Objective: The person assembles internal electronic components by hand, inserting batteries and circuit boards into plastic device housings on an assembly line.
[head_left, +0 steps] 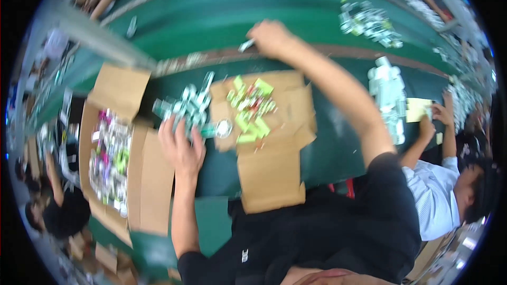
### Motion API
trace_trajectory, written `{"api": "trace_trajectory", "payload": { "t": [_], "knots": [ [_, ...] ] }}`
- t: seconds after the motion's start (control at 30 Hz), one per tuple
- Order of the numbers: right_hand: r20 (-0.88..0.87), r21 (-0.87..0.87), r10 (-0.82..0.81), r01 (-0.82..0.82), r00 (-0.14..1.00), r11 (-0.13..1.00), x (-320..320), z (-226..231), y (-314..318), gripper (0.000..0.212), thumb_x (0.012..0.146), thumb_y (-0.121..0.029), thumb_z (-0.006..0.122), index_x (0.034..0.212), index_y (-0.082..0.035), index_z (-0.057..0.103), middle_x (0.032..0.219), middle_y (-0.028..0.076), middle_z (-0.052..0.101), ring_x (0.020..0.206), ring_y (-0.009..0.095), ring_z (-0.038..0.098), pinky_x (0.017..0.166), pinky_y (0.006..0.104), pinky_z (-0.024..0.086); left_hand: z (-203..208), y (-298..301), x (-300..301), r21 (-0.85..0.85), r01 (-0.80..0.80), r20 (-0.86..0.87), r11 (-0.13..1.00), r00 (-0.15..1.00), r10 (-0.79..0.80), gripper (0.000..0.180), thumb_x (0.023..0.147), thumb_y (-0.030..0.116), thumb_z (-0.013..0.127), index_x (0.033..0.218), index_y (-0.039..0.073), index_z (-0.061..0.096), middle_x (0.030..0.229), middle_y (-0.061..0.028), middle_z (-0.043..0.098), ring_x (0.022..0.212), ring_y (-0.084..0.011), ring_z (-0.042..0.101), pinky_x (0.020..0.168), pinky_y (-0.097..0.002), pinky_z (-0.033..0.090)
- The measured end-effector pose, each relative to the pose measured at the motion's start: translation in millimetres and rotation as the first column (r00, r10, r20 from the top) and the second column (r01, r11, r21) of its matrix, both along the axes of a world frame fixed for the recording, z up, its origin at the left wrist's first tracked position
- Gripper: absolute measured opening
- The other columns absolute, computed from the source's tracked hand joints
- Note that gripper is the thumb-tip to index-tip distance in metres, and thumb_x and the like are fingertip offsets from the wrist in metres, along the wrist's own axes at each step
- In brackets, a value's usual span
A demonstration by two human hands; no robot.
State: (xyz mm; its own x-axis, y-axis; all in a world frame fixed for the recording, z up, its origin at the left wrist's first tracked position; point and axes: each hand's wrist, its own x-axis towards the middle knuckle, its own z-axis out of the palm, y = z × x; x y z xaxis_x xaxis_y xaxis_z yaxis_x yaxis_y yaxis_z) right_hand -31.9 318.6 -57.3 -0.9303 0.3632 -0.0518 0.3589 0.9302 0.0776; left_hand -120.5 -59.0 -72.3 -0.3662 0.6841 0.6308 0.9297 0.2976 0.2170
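My right hand [270,39] reaches out over the far edge of the table, its fingers closed on a small whitish piece [246,46]; blur hides its exact kind. My left hand [181,148] rests with fingers apart at the near side of a pile of pale green and clear plastic pieces [191,104]. Beside its thumb lies a piece with a round clear end [223,128]. Between my arms, an unfolded brown cardboard sheet [269,174] bears a heap of small lime-green and reddish pieces [253,106].
Left of me stands an open cardboard box [150,179] filled with colourful small items. A green conveyor belt [222,16] runs along the far side, with a heap of pale pieces [369,24] on it. More pale pieces [388,97] are stacked rightward, near a co-worker [435,179].
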Motion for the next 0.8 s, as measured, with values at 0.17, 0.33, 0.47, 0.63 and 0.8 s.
{"api": "trace_trajectory", "payload": {
  "t": [0.17,0.33,0.47,0.63,0.8],
  "knots": [
    [-0.344,-0.137,-0.063,0.017,0.937,0.990,15.6,-10.5,-5.4,0.019,0.082,-0.007,0.062,0.099,-0.005,0.068,0.103,0.020,0.068,0.097,0.041,0.066,0.084,0.0506,0.056,-3.9,13.8,17.1,0.039,-0.111,0.007,0.993,0.994,0.111,0.025,0.090,0.008,0.068,0.112,-0.003,0.064,0.127,-0.0214,0.061,0.127,-0.0461,0.052,0.106,-0.0572,0.043],
    [-0.464,-0.448,-0.320,0.093,0.826,0.889,36.2,-23.3,2.6,0.019,0.084,-0.014,0.061,0.101,-0.006,0.067,0.104,0.023,0.069,0.104,0.043,0.066,0.087,0.0543,0.052,-3.6,17.8,18.0,0.117,-0.193,0.055,0.974,0.981,0.188,0.027,0.090,0.011,0.067,0.114,-0.001,0.063,0.128,-0.0208,0.060,0.130,-0.0454,0.049,0.108,-0.0584,0.038],
    [-0.445,-0.720,-0.559,0.092,0.700,0.688,43.9,-32.1,19.6,0.015,0.086,-0.015,0.072,0.095,-0.003,0.067,0.084,0.013,0.071,0.079,0.026,0.069,0.071,0.0419,0.052,6.7,8.3,27.4,0.137,-0.207,0.041,0.969,0.978,0.203,0.029,0.091,0.012,0.067,0.116,-0.001,0.063,0.132,-0.0211,0.059,0.132,-0.0452,0.049,0.108,-0.0577,0.038],
    [-0.388,-0.921,-0.696,-0.280,0.603,0.270,41.7,1.5,-36.0,0.014,0.093,-0.009,0.074,0.100,-0.001,0.066,0.088,0.005,0.073,0.080,0.009,0.067,0.067,0.0267,0.052,20.1,-19.9,45.6,0.225,-0.210,0.019,0.951,0.977,0.211,0.030,0.091,0.011,0.066,0.118,-0.002,0.063,0.136,-0.0227,0.057,0.130,-0.0474,0.050,0.108,-0.0582,0.040],
    [-0.366,-0.924,-0.465,-0.372,0.806,0.084,108.6,71.1,-182.3,0.020,0.093,-0.004,0.073,0.110,0.000,0.064,0.098,0.002,0.071,0.090,0.007,0.065,0.077,0.0276,0.053,46.9,-4.4,102.4,0.465,0.057,0.671,0.884,0.629,-0.393,0.057,0.095,0.021,0.067,0.141,-0.008,0.050,0.145,-0.0240,0.050,0.132,-0.0342,0.052,0.111,-0.0464,0.042]
  ]
}}
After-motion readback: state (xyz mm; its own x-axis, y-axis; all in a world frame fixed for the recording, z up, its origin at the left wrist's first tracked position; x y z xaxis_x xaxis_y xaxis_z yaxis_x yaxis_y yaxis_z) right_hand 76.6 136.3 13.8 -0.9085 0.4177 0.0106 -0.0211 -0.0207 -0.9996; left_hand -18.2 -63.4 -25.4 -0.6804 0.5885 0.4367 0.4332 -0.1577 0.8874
